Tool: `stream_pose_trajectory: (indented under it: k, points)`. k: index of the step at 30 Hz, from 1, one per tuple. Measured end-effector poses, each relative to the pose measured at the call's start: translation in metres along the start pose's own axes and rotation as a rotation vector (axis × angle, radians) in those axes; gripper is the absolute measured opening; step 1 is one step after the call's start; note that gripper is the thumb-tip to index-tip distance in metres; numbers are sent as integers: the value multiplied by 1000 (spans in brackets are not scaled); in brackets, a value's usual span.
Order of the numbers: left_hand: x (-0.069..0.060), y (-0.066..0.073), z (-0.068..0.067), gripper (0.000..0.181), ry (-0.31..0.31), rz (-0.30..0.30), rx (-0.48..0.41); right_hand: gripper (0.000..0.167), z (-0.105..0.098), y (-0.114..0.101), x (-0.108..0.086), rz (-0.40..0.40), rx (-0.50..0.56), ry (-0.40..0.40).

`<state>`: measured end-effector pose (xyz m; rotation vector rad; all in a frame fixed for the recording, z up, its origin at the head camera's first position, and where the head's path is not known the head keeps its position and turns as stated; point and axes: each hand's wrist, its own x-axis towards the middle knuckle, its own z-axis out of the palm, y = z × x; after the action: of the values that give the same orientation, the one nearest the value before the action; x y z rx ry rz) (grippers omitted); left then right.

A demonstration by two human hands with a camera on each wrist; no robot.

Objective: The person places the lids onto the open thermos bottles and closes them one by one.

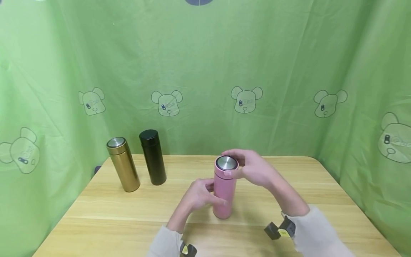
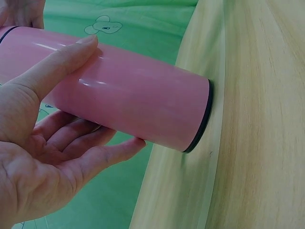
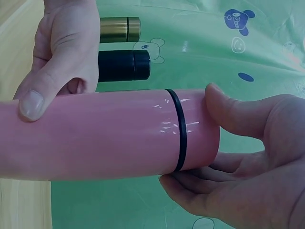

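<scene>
A pink thermos bottle [image 1: 224, 191] with a silver-topped lid [image 1: 227, 163] is upright, slightly tilted, over the middle of the table. My left hand [image 1: 199, 195] grips its body from the left, thumb [image 2: 62, 64] across the front and fingers behind. From the right, my right hand [image 1: 253, 167] holds the lid between thumb and fingers. A black ring [image 3: 180, 131] marks the seam between lid and body in the right wrist view, with no gap showing there. Whether the dark base [image 2: 202, 117] touches the table, I cannot tell.
On the wooden table [image 1: 128, 221], a gold thermos bottle [image 1: 124, 167] and a black thermos bottle [image 1: 153, 159] stand upright at the back left. Green curtain [image 1: 205, 64] with bear-head prints hangs behind and along both sides.
</scene>
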<state>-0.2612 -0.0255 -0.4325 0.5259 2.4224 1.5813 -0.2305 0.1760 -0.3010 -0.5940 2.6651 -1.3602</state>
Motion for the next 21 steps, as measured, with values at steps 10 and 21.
stream_pose_trajectory:
  k: [10,21]
  points:
    - [0,-2,0,61,2,27,4,60,6,-3,0,52,-64,118]
    - [0,-3,1,60,-6,41,-3,65,10,-3,-1,80,-131,168]
